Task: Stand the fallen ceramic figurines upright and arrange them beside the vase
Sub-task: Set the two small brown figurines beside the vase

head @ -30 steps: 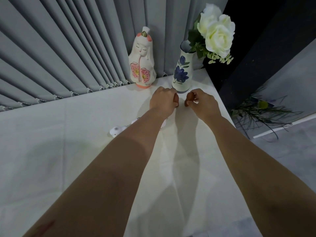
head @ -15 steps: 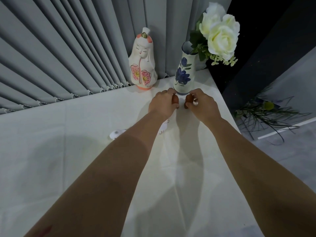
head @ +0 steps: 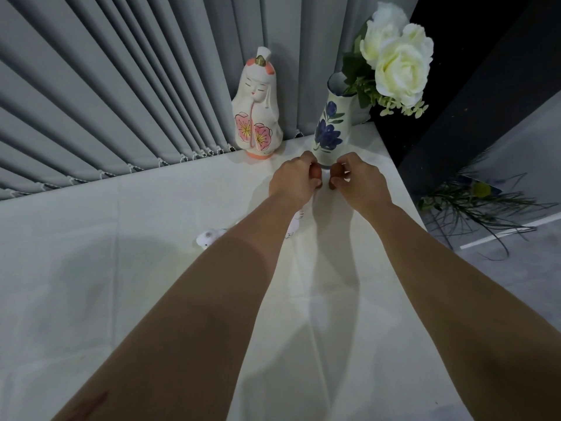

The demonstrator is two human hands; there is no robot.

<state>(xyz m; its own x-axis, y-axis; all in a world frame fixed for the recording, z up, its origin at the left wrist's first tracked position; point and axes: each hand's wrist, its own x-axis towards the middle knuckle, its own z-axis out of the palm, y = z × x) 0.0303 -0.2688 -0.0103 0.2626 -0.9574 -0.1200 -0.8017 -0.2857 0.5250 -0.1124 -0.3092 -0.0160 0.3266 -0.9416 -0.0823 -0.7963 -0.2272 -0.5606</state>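
White ceramic hides between the left hand (head: 296,177) and right hand (head: 358,179), both pinching something unseen—settle it gently before the vase (head: 329,129), near the tabletop's (head: 91,268) far right corner.

Left forearm (head: 243,268) covers most of a small white figurine (head: 209,237) lying on the surface (head: 91,268); only one end and a sliver at the arm's far side (head: 294,226) show, shape unresolved. Left hand (head: 293,180) and right hand (head: 361,182) curl just in front of the vase (head: 329,129), hiding its base and whatever either grip may contain. Top white rose (head: 385,13) cut by upper frame edge. Dark foliage (head: 473,202) on the floor at right blurred, not identifiable.
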